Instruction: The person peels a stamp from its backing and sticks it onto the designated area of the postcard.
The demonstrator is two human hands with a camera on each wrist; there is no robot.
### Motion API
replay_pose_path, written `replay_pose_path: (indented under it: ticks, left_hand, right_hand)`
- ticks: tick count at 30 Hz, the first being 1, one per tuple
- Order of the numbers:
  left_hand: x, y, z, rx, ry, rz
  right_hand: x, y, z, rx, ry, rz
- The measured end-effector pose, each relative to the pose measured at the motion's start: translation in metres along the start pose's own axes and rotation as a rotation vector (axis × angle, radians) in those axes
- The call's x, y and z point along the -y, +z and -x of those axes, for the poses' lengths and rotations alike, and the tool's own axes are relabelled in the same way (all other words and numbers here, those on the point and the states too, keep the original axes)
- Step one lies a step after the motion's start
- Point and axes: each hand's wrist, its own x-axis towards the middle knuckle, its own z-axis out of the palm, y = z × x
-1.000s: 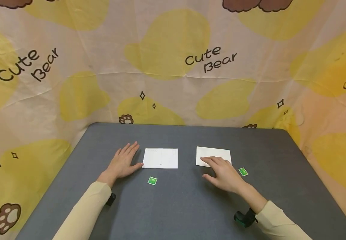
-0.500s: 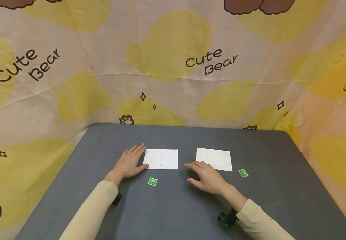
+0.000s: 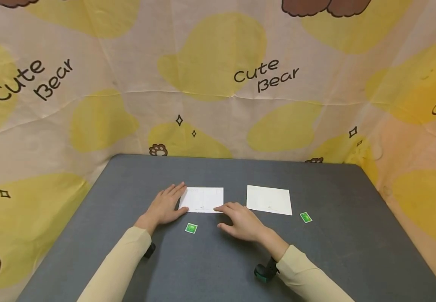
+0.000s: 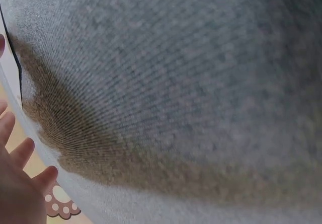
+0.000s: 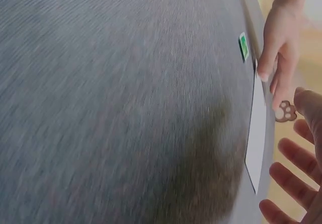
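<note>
Loosely spread left hand at left card; right hand angled inward.

We see a faintly printed white card lying flat between our left fingers, overlapping its left edge, and our right fingertips, at its near right corner.

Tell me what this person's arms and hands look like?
The left hand and right hand are ungloved. Both arms wear long, plain cream-yellow sleeves. A small black device shows at the left wrist; a similar one, with a touch of green, sits at the right.
</note>
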Motion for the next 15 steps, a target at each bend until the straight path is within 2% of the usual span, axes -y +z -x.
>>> replay_pose_path:
  ticks: [11,15]
  left_hand:
    - [-0.003,0.003,-0.001,0.046,-0.050,0.000]
    - [-0.002,0.003,-0.001,0.042,-0.038,-0.001]
  right_hand:
    - [0.016,0.019,-0.019,0.036,-0.048,-0.022]
    - [0.020,0.025,-0.025,0.040,-0.074,-0.021]
